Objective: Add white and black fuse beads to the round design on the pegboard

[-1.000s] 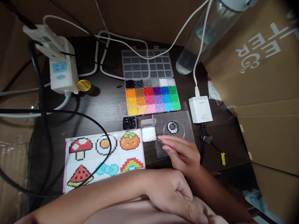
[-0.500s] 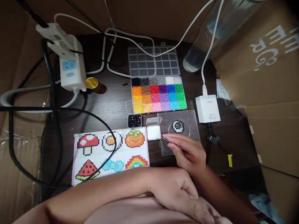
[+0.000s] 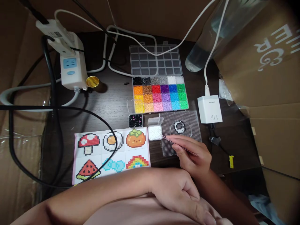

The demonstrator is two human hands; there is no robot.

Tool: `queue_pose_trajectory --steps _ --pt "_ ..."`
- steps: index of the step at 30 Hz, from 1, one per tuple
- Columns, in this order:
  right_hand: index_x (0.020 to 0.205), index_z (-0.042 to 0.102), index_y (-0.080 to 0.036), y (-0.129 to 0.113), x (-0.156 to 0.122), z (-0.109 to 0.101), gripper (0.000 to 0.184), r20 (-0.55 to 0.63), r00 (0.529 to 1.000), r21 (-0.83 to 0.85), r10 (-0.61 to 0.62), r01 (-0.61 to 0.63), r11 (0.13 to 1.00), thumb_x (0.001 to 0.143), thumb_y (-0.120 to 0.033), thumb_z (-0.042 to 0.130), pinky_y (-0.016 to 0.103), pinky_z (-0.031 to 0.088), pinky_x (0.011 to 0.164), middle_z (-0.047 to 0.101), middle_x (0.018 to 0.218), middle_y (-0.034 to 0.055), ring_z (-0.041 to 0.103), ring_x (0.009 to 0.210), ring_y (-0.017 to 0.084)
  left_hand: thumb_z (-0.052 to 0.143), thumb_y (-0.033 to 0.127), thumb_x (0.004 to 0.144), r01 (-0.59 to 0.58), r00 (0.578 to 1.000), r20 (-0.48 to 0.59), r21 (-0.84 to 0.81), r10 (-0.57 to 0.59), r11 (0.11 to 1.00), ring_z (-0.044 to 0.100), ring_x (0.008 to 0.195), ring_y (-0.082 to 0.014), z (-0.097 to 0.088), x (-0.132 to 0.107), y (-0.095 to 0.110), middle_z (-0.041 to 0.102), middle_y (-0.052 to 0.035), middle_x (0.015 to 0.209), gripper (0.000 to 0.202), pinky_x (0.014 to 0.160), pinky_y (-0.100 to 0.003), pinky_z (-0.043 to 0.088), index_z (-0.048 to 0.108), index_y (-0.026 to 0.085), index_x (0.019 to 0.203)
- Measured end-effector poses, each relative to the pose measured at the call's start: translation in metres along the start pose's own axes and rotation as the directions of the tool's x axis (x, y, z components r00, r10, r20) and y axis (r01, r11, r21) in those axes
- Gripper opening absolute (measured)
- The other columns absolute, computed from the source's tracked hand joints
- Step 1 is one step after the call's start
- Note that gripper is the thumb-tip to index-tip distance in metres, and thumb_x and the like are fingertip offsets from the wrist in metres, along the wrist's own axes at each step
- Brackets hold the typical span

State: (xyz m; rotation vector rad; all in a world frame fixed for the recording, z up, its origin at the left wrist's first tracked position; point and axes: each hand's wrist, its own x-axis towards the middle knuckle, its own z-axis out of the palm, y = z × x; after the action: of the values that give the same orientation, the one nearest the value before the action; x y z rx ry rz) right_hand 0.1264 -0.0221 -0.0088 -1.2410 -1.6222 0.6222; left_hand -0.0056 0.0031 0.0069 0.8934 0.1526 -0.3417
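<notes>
My right hand [image 3: 194, 154] pinches a pair of thin metal tweezers [image 3: 169, 139]. The tweezer tips are at the right edge of a small lidded box of white beads [image 3: 155, 133]; whether a bead sits between them is too small to tell. Behind the hand lies a clear pegboard [image 3: 167, 122] with a ring of black and white fuse beads [image 3: 179, 126] on it. My left hand [image 3: 179, 193] rests against my body in front, its fingers curled in with nothing showing in them.
A small box of black beads [image 3: 135, 121] stands near a sorted bead case [image 3: 160, 93]. The pattern sheet [image 3: 112, 153] lies left. A power strip [image 3: 73, 68], a gold cup [image 3: 92, 82], a white charger [image 3: 209, 109], a bottle [image 3: 194, 61] and loose cables surround the area.
My right hand and the tweezers have shifted slightly right, the tips moving from the white beads to just outside the box's edge. The left hand stays put.
</notes>
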Motion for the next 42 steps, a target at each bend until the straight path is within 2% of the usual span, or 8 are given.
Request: queue_pose_trajectory --steps 9,13,18,22,29,31,34,42 --pt "0.105 0.074 -0.016 0.0004 0.0007 0.001 0.03 0.002 1.0 0.011 -0.014 0.014 1.0 0.081 -0.001 0.065 0.026 0.063 0.08 0.078 0.097 0.0099 0.076 0.087 0.018 0.079 0.065 0.063 0.029 1.0 -0.002 -0.011 -0.029 1.0 0.028 0.052 -0.0054 -0.0002 -0.0027 0.0015 0.036 0.0084 0.052 0.051 0.05 -0.023 0.023 0.061 0.017 0.06" --pt "0.107 0.074 -0.019 0.0009 0.0 0.0009 0.031 0.008 1.0 -0.002 -0.014 0.014 1.0 0.082 -0.002 0.065 0.027 0.064 0.078 0.078 0.098 0.0084 0.076 0.087 0.018 0.078 0.066 0.062 0.029 1.0 -0.012 -0.017 -0.029 0.999 0.028 0.053 -0.0058 0.0003 -0.0025 0.0004 0.035 0.008 0.052 0.054 0.049 -0.024 0.021 0.057 0.016 0.057" --pt "0.108 0.073 -0.022 0.0013 -0.0009 0.0003 0.032 0.007 1.0 0.002 0.0 0.0 1.0 0.083 -0.004 0.064 0.031 0.065 0.077 0.078 0.099 0.007 0.076 0.088 0.019 0.08 0.059 0.065 0.046 0.999 0.025 -0.017 -0.046 0.999 0.028 0.053 -0.006 -0.0012 -0.0027 0.0014 0.03 0.008 0.052 0.051 0.049 -0.025 0.019 0.053 0.016 0.056" --pt "0.108 0.073 -0.021 0.0006 -0.0004 0.0001 0.032 0.011 1.0 0.011 -0.003 0.003 1.0 0.083 -0.003 0.064 0.029 0.065 0.076 0.078 0.098 0.0072 0.076 0.087 0.018 0.081 0.055 0.066 0.052 0.998 0.034 -0.012 -0.051 0.999 0.027 0.053 -0.0058 -0.0018 -0.0029 0.0026 0.029 0.0082 0.052 0.05 0.049 -0.024 0.019 0.052 0.016 0.055" --pt "0.107 0.074 -0.021 -0.0002 0.0012 0.0008 0.03 0.009 1.0 -0.026 -0.002 0.003 1.0 0.083 -0.005 0.064 0.028 0.065 0.074 0.078 0.096 0.0066 0.076 0.083 0.018 0.082 0.051 0.068 0.06 0.998 0.018 -0.007 -0.06 0.998 0.022 0.051 -0.0056 -0.0018 -0.0018 0.0023 0.025 0.0094 0.049 0.04 0.05 -0.023 0.02 0.062 0.017 0.061" --pt "0.107 0.074 -0.021 0.0001 0.0011 0.0009 0.03 0.011 1.0 -0.024 -0.002 0.002 1.0 0.083 -0.005 0.065 0.028 0.065 0.074 0.078 0.096 0.0066 0.076 0.083 0.018 0.082 0.051 0.068 0.055 0.998 0.024 -0.012 -0.055 0.998 0.024 0.052 -0.0057 -0.0022 -0.0017 0.0025 0.026 0.0092 0.049 0.041 0.05 -0.023 0.021 0.06 0.017 0.059" --pt "0.107 0.074 -0.02 0.0006 0.0005 0.0007 0.031 0.012 1.0 -0.013 0.0 0.0 1.0 0.083 -0.003 0.065 0.027 0.065 0.075 0.078 0.096 0.0072 0.076 0.085 0.018 0.082 0.052 0.067 0.053 0.998 0.02 -0.011 -0.052 0.999 0.025 0.053 -0.0056 -0.0022 -0.0021 0.0026 0.028 0.0088 0.051 0.045 0.05 -0.022 0.021 0.057 0.016 0.057" --pt "0.107 0.074 -0.022 0.0002 -0.0044 -0.0013 0.03 -0.052 0.999 0.016 0.009 -0.008 1.0 0.084 -0.005 0.064 0.031 0.066 0.074 0.078 0.098 0.0065 0.076 0.085 0.019 0.076 0.07 0.061 0.041 0.998 -0.039 0.043 -0.04 0.998 0.029 0.053 -0.0058 -0.001 -0.0032 0.0006 0.035 0.0081 0.052 0.056 0.049 -0.022 0.024 0.058 0.016 0.057"
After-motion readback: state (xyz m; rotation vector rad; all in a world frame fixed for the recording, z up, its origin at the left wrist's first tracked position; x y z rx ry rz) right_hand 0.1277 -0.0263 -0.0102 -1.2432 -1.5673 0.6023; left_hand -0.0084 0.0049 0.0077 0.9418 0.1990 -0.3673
